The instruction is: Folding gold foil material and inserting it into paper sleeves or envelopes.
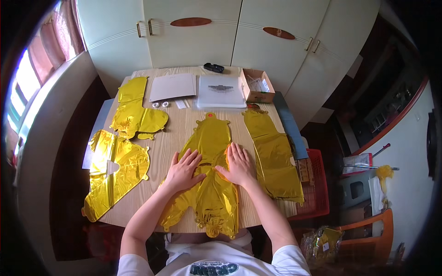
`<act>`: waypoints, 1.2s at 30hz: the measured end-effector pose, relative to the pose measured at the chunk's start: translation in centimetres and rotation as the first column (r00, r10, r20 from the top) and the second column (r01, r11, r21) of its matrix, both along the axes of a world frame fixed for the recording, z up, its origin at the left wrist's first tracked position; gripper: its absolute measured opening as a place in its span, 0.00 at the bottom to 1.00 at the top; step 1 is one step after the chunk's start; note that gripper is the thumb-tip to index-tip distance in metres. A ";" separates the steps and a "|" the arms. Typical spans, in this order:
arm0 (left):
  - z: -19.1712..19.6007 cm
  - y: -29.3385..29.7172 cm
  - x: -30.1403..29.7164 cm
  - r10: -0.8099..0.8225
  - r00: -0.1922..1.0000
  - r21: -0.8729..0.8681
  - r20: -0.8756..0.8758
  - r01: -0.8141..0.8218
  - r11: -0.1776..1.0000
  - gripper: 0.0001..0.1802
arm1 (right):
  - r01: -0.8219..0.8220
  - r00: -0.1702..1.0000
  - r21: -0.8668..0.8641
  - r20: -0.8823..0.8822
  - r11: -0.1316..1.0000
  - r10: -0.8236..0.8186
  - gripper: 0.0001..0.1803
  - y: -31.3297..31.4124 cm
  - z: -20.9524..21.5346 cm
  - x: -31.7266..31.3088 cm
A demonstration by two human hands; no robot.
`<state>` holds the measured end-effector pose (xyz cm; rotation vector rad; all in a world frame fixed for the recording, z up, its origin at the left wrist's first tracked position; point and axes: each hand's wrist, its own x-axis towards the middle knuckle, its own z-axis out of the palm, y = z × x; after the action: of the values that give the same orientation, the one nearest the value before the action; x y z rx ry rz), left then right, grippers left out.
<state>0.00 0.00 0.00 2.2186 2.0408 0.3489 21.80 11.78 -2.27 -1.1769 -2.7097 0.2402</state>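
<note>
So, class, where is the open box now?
In the head view, the box stands at the far right corner of the table, right of the clear plastic.

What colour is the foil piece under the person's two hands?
The foil piece is shiny golden yellow, clearest in the head view.

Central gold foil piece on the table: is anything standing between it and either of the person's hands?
Nothing visible is. The left hand and the right hand both lie palm down on the central gold foil piece; the other foil pieces lie to either side.
</note>
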 end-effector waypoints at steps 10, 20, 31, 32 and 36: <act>1.2 -1.6 -0.2 -0.027 1.000 0.019 0.009 0.027 0.999 0.40 | -0.010 1.000 -0.055 -0.022 0.998 0.008 0.52 0.2 0.6 0.2; 2.0 -6.6 -1.8 -0.103 0.989 -0.118 0.108 0.116 0.986 0.32 | -0.301 0.896 0.135 -0.298 0.944 0.329 0.33 -6.6 4.8 5.8; 0.7 -5.8 -1.0 -0.156 0.979 0.007 0.135 0.156 0.988 0.28 | -0.497 0.812 0.366 -0.124 0.786 0.571 0.20 -15.5 3.4 13.3; 0.7 -5.7 -0.9 -0.158 0.978 0.008 0.137 0.158 0.987 0.28 | -0.496 0.807 0.380 -0.129 0.780 0.576 0.18 -15.6 3.2 13.2; 0.6 -5.8 -1.0 -0.155 0.978 0.005 0.143 0.156 0.988 0.28 | -0.498 0.786 0.406 -0.164 0.766 0.597 0.10 -16.0 2.8 12.6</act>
<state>-1.03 -5.78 0.65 2.2595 1.7823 0.4697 34.41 -4.26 0.51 -0.1959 -2.6139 0.0002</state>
